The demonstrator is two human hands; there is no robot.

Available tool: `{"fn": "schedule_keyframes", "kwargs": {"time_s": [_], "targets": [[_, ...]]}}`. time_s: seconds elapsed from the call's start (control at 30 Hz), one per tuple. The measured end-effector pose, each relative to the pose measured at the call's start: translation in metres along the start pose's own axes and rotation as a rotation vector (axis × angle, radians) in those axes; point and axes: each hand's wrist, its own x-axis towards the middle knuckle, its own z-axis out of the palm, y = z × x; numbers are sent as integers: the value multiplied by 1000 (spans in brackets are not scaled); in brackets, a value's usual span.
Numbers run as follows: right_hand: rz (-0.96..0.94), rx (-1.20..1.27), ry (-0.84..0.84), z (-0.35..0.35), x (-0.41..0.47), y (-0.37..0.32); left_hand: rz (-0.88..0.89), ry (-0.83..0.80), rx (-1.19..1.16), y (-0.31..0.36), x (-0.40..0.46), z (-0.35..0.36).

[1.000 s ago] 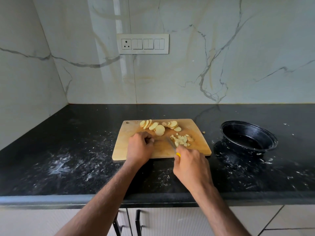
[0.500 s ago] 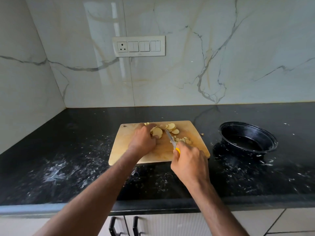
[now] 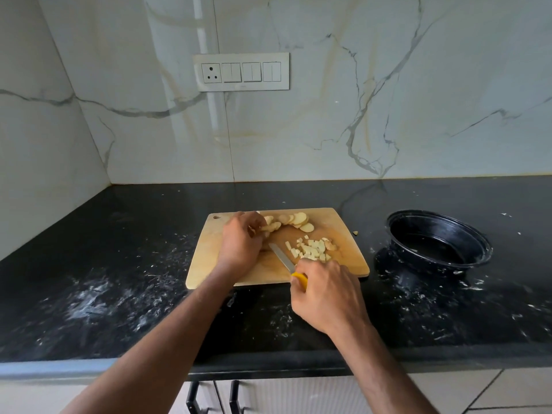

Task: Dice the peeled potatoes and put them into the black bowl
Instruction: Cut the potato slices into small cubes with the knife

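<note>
Your potato slices (image 3: 294,220) lie fanned along the far edge of the cutting board (image 3: 209,261), round and uncut, and your left hand (image 3: 240,245) is curled over the near end of that row, fingers pinching a few slices together. Just right of them, toward the middle of the board, sits a small heap of diced pieces (image 3: 312,250), already cubed. Between hand and heap lies the knife (image 3: 282,258), blade flat and angled toward the slices, its yellow handle wrapped in your right hand (image 3: 327,297), which grips it firmly at the near edge of the board.

One stray bit (image 3: 355,233) rests on the table just off the board's right edge. Well to the right stands the black bowl (image 3: 397,231), and no potato shows inside it, only a wet sheen on the bottom.

So you look roughly midway through the cutting: one pile diced, a good row of slices to go, and the whole transfer into the bowl not yet begun. The dark table (image 3: 119,264) around the board is streaked with white smears.
</note>
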Motion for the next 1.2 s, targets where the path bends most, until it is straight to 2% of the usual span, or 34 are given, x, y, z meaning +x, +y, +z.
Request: {"fn": "schedule_keyframes", "kwargs": {"time_s": [0.13, 0.3, 0.4, 0.47, 0.6, 0.83, 0.93, 1.2], "targets": [[31, -37, 46, 1, 0, 1, 58, -30, -41, -10, -7, -12], [110, -70, 111, 0, -1, 0, 93, -201, -80, -17, -19, -30], [132, -81, 133, -2, -1, -1, 52, -168, -57, -15, -24, -37], [106, -72, 131, -2, -2, -3, 54, -118, -14, -12, -25, -38], [40, -51, 111, -1, -2, -3, 65, -182, 238, -13, -25, -31], [-31, -56, 130, 4, 1, -1, 123, -355, 170, -23, -19, -27], [-23, -88, 113, 2, 0, -2, 104, -309, 127, -20, -22, -30], [-7, -183, 35, -6, -3, -11, 112, -253, 214, -12, -29, -25]]}}
